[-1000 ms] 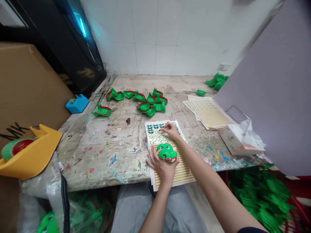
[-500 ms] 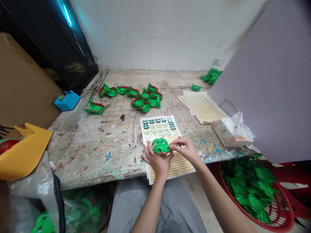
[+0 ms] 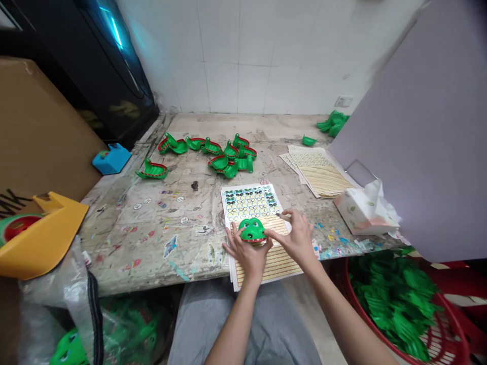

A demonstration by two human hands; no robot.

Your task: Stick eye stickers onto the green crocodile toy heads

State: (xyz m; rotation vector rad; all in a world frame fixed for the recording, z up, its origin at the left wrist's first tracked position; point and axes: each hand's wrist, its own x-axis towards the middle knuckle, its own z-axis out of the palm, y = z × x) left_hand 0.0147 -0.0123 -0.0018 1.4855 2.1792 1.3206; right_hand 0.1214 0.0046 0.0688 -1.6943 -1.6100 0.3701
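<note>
A green crocodile head with eyes and a red toothed edge rests over the sticker sheet near the table's front edge. My left hand grips it from below and the left, thumb and fingers round its sides. To its right, my right hand has thumb and forefinger spread apart, the thumb near the head's right side. A small dark piece is at the forefinger's tip. The sheet shows rows of dark and outlined eye shapes above striped lines.
Several green jaw pieces lie at mid-table. More sheets and a tissue box are on the right. A red basket of green parts stands below right. Yellow and blue holders are at left.
My right hand has opened from a pinch beside the crocodile head, its forefinger moving up and right over the sheet. My left hand keeps its grip. The view has shifted slightly.
</note>
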